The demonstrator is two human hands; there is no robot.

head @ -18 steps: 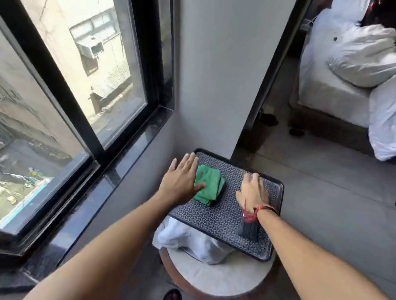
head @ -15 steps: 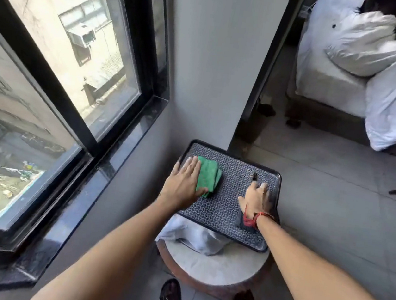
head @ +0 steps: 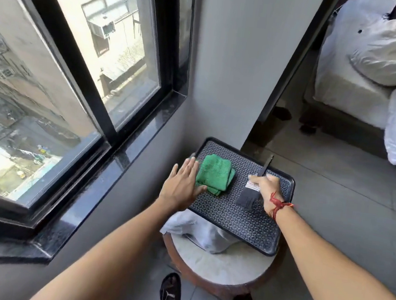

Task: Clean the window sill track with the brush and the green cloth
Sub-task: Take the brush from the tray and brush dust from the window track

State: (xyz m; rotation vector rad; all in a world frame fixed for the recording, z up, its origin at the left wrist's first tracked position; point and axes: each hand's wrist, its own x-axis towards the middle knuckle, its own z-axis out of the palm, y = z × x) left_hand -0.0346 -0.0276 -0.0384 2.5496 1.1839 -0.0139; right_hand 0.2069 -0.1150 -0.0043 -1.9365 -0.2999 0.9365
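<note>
Black-framed window (head: 82, 64) at far left; its dark polished sill (head: 126, 150) runs beneath, track detail not discernible. Left hand (head: 182, 185) lies flat, fingers extended and close together, on the left edge of a patterned black tray (head: 230, 219), its thumb touching a folded green cloth (head: 215, 174) resting on the tray. Brush (head: 252, 189) lies just right of the cloth, bristles toward the viewer, handle pointing away. Right hand (head: 266, 187), red thread at the wrist, is closed around the brush ferrule. Tray sits on a round stool (head: 219, 266) over a white cloth (head: 203, 233).
</note>
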